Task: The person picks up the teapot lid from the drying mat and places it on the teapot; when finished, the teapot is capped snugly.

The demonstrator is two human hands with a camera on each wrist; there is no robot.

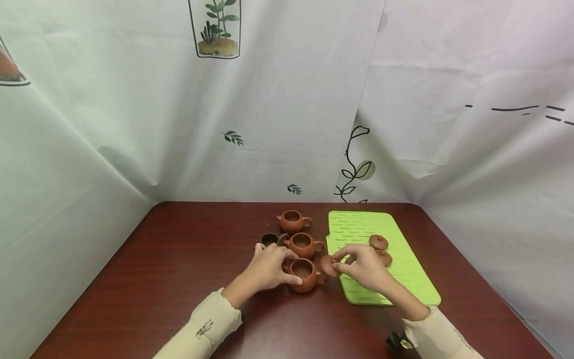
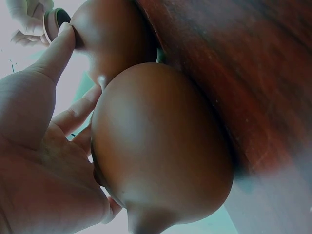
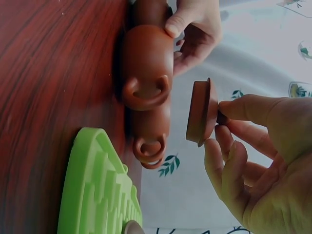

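A small reddish-brown clay teapot point(image 1: 304, 275) without a lid stands nearest on the table. My left hand point(image 1: 270, 268) holds it at the spout side, the thumb against its rim. Just to its right, my right hand point(image 1: 362, 267) pinches a clay lid point(image 3: 202, 113) by its knob, above the green mat's left edge. The right wrist view shows this lid tilted on its side, apart from the pots. Behind stand two more lidless clay teapots, a middle one point(image 1: 301, 244) and a far one point(image 1: 292, 222). A dark-mouthed pot point(image 1: 270, 239) sits left of them, partly behind my left hand.
A bright green ridged mat point(image 1: 358, 227) lies on the right of the dark red wooden table point(image 1: 188, 259). Two clay lids rest on it, one farther back point(image 1: 378, 242) and one point(image 1: 384, 257) partly behind my right hand. White printed cloth point(image 1: 287, 109) hangs around the table.
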